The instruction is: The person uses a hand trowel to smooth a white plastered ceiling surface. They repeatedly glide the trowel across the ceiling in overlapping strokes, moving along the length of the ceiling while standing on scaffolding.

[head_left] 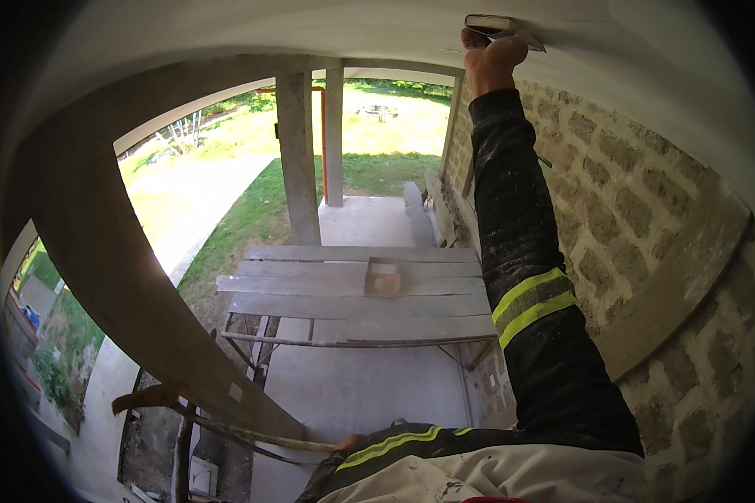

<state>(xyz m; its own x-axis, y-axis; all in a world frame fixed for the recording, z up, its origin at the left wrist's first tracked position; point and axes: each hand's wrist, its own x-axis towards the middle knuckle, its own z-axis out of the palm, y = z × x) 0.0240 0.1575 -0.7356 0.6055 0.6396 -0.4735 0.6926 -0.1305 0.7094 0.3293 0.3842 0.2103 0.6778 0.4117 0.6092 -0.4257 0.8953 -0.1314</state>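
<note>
Raised overhead, my right hand (pixel 492 63) is closed around a flat rectangular sanding block (pixel 502 25), which lies against the pale ceiling (pixel 377 29). The arm's dark sleeve has yellow and grey reflective bands and white dust on it. Low in front of my body, my left hand (pixel 351 442) shows only in part, closed at the end of a curved scaffold rail (pixel 264 438). My sleeve hides most of that hand.
A plank platform (pixel 344 302) on a metal frame stands ahead, with a shallow square box (pixel 383 278) on it. Concrete columns (pixel 298 159) rise beyond it on the left. A stone-block wall (pixel 621 197) borders the right. Concrete floor (pixel 352 377) lies below, grass outside.
</note>
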